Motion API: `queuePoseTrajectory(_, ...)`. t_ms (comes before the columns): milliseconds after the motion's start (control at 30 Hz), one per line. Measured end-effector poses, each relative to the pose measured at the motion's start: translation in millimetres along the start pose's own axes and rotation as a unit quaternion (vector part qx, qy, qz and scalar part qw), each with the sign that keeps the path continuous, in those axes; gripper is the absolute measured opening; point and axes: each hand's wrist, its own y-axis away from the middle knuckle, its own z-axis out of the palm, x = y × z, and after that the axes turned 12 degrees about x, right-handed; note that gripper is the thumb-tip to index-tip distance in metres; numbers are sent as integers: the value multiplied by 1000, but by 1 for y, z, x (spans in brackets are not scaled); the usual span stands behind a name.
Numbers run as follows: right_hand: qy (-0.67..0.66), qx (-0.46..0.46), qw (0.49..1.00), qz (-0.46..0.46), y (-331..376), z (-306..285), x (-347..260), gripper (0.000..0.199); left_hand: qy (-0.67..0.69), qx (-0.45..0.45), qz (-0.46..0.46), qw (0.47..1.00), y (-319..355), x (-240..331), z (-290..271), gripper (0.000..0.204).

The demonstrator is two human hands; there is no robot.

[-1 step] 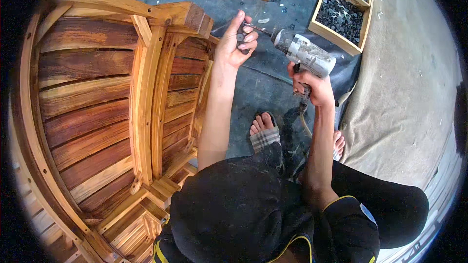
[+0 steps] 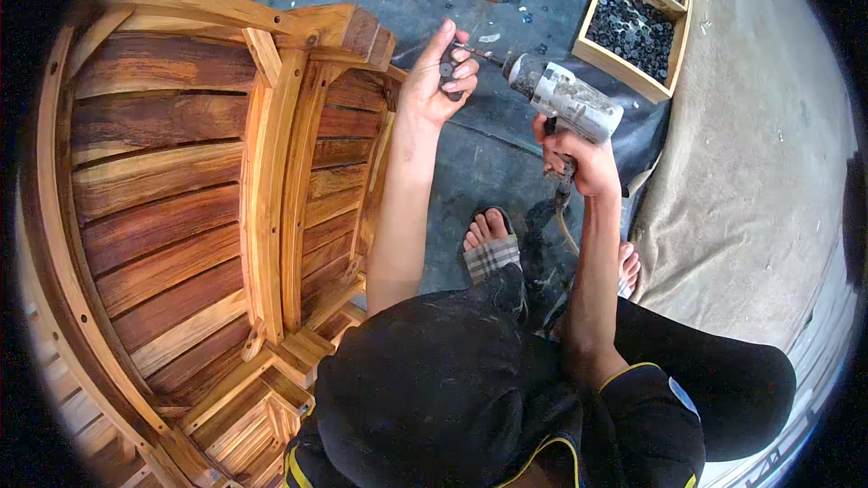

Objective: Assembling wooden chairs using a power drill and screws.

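Pistol-grip power driver [image 2: 577, 104], silver and scuffed, sat in the person's right hand [image 2: 586, 160] in the head view, between a slatted wooden furniture frame [image 2: 163, 172] at left and beige cloth [image 2: 741, 145] at right. Right fingers wrapped round its dark grip, with a hose [image 2: 566, 228] below; whether one pressed the trigger could not be told. Its thin bit [image 2: 481, 54] pointed toward the left hand [image 2: 440, 79], whose thumb stood up while the other fingers curled over dark discs [image 2: 446, 70] in the palm; whether the fingertips pinched the bit's end could not be made out. Beyond the driver lay a divided wooden box [image 2: 619, 72] of small black and silvery pieces [image 2: 633, 32], near the cloth's edge
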Motion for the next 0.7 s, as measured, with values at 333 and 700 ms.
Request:
queuePoseTrajectory(333, -15, 15, 1000, 10, 0, 9, 3, 29, 58, -26, 38, 997, 6, -10, -2, 31)
queuePoseTrajectory(700, 16, -14, 1000, 21, 2, 9, -2, 28, 5, 2, 97, 995, 14, -12, -8, 29)
